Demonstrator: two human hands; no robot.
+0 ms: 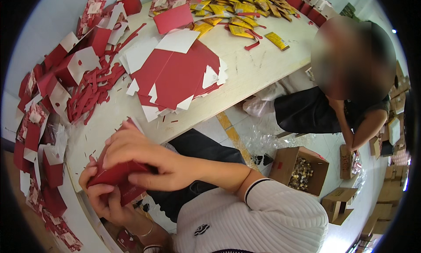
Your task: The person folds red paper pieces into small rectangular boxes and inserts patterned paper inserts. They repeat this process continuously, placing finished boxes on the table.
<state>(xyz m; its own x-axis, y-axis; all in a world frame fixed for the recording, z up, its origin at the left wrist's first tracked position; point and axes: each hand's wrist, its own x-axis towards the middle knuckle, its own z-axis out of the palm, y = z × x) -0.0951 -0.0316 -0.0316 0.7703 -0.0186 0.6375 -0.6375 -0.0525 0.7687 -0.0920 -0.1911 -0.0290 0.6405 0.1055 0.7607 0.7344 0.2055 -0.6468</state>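
Between my two hands is a red folded-card box, partly hidden by my fingers. My left hand grips it from below, fingers curled round its near side. Across its top lies my right hand, with the thumb pressed on the card and the fingers over the far edge. A stack of flat red and white box blanks lies on the table just beyond my hands. To its left is a heap of narrow red strips.
Red boxes with open white flaps line the table's left edge. Yellow packets pile up at the far side. Another person sits at the right. On the floor stands a carton of small gold-wrapped items.
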